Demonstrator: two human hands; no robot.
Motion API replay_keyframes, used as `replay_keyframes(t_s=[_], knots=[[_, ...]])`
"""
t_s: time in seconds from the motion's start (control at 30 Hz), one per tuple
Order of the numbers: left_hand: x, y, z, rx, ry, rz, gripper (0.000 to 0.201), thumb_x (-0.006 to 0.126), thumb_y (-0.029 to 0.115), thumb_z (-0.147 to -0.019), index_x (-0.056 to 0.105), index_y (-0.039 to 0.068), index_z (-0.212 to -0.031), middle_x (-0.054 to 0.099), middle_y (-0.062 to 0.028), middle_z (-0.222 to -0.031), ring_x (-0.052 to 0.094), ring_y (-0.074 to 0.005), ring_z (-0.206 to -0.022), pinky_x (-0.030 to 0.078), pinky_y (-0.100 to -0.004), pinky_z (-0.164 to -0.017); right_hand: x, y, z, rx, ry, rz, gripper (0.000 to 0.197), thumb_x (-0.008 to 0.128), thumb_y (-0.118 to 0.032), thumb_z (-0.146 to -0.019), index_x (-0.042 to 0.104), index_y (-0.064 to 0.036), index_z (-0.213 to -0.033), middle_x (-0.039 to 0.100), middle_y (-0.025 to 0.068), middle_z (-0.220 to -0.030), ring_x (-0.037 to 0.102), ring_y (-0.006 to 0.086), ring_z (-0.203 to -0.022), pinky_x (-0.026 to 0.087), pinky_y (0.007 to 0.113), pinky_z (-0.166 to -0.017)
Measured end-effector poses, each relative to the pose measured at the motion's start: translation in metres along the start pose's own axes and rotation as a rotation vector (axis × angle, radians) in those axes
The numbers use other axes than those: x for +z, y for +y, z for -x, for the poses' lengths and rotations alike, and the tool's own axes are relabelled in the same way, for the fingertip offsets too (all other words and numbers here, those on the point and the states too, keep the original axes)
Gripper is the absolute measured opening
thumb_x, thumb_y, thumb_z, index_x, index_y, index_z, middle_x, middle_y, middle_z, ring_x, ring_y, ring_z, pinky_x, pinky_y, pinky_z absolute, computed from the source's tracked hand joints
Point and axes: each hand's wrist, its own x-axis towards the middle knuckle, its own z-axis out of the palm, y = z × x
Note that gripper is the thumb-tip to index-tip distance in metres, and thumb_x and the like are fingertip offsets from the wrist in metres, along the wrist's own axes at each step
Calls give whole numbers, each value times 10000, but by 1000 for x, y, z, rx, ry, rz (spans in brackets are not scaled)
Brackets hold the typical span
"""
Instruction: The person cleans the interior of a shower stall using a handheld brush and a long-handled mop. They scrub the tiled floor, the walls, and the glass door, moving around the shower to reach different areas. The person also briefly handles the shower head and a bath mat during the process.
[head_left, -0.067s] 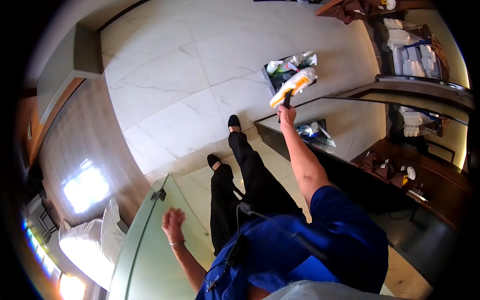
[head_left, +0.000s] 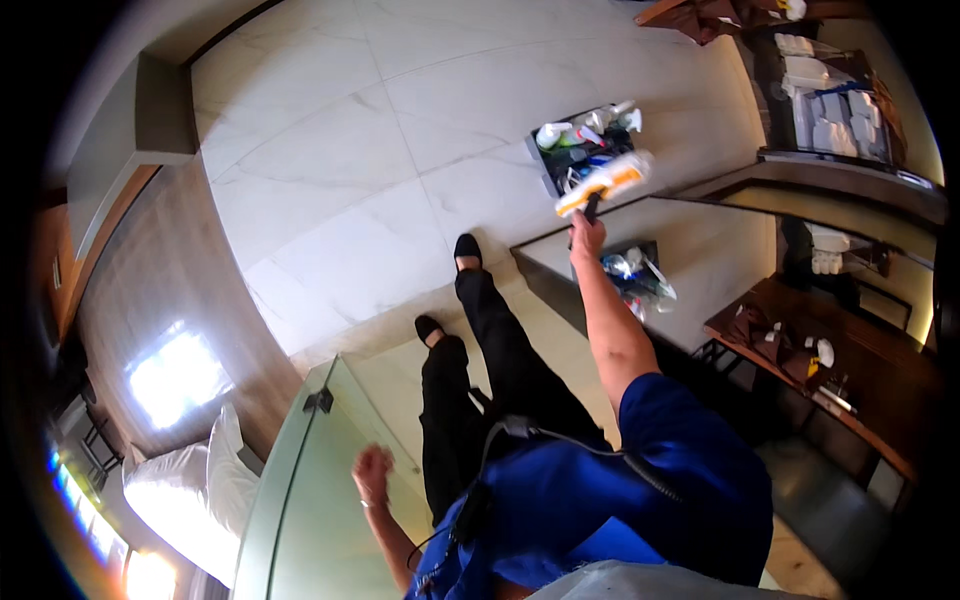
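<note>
My right hand point(head_left: 588, 237) is closed round the black handle of a washer point(head_left: 612, 182), whose long white fluffy head has an orange band. My right arm reaches forward, and the washer head appears over the near edge of a dark caddy point(head_left: 545, 172) on the floor. Spray bottles point(head_left: 556, 134) and other cleaning things stand in the caddy. At my left side, my left hand point(head_left: 373, 473) is raised with its fingers curled in and nothing visible in it. It is slightly blurred, close to the frosted glass panel point(head_left: 300, 480).
To my right stands a mirrored panel point(head_left: 700, 235) reflecting the caddy. Beyond it is a brown wooden counter point(head_left: 850, 365) with small items. White containers point(head_left: 830, 125) fill a shelf at far right. Pale marble tiles point(head_left: 320, 210) lie ahead. White pillows point(head_left: 180, 475) are at left.
My right hand has swung slightly right with the washer, whose head tilts a little flatter. My left hand has moved right, closer to my body.
</note>
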Motion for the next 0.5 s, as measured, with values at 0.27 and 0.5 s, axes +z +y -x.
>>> replay_keyframes(t_s=[0.27,0.5], knots=[[-27,-131,78,-672,-34,-287,243,532,145,-804,521,-20,-982,611,-142,-781,586,-183,-579,479,-280,-472,22,66,-109,141,186,-3,252,660,-193,-705,445,-63,-706,447,2,-551,417,92,-399,337,236,-344],[9,10,33,-750,149,-207,269,488,146,-827,466,-3,-1050,606,-182,-833,613,-253,-650,508,-333,-533,49,122,-168,264,172,-182,247,611,-197,-754,416,-54,-805,432,9,-574,426,100,-420,363,252,-356]])
